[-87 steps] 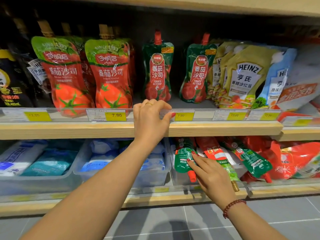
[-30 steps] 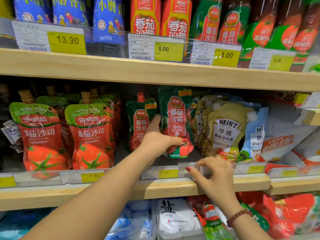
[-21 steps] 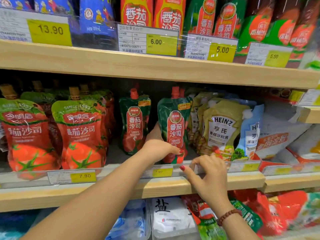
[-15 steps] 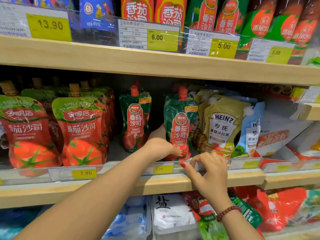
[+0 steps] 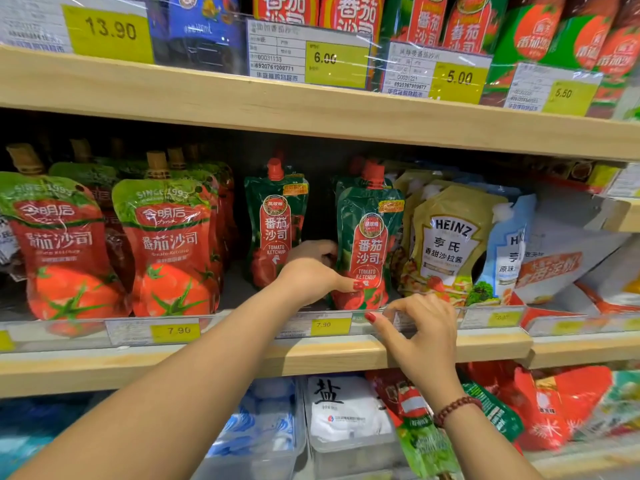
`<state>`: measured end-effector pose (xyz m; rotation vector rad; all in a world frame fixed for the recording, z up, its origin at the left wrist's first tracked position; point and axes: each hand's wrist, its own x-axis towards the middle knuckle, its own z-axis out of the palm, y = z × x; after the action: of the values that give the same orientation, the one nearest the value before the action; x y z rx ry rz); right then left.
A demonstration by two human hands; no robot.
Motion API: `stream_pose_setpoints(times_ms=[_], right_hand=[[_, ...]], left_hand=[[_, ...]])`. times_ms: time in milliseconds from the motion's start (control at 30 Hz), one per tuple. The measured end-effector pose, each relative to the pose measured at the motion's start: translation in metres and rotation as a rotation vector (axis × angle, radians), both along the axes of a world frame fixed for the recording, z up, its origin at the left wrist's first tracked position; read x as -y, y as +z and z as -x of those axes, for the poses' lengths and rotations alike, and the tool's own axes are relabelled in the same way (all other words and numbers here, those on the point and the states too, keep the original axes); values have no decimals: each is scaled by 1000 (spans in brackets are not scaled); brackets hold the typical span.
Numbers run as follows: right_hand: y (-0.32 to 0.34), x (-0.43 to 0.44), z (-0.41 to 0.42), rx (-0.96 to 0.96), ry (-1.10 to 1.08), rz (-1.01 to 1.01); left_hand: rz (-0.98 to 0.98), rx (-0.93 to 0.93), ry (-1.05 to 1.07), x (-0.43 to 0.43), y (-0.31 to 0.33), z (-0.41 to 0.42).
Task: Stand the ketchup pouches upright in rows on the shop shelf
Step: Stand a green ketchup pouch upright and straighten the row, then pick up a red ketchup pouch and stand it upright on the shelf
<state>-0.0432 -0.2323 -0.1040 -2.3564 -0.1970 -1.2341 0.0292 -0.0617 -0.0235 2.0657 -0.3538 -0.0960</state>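
1. Green ketchup pouch [image 5: 369, 237], red cap, upright at the front edge of the middle shelf [image 5: 242, 358], centre frame; another cap shows just behind it.
2. Left hand [image 5: 311, 271] clamped on its lower left side, thumb across the front.
3. Second green pouch [image 5: 275, 220] stands alone at 9 o'clock of the held one, a gap between them.
4. Right hand [image 5: 420, 336] at 5 o'clock, fingers curled, pinching the clear price rail [image 5: 485, 318]; no pouch in it.
5. Two large red tomato pouches [image 5: 169, 247] front rows at far 9 o'clock.
6. Heinz pouches [image 5: 450, 244] at 3 o'clock, leaning; count unclear.
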Motion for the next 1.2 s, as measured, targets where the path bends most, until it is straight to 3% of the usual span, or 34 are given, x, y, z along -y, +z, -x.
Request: stream_pose_setpoints(times_ms=[333,600,900,1033,1200], right_hand=[[2,0,0,17,14,-4],[6,-4,2,-34,-6,-5],[-5,6,53,-97,-54,13],[-46,15,96,-265,-48,-13],[-91,18,121,-620,-153,192]], left_hand=[[-59,179,41,-6,-10,3],[-271,301,146,-21,-19,16],[-294,293,-143,-33,-18,19],[-278,290,-119,-32,-20,16],[-272,271,-122,-32,-19,15]])
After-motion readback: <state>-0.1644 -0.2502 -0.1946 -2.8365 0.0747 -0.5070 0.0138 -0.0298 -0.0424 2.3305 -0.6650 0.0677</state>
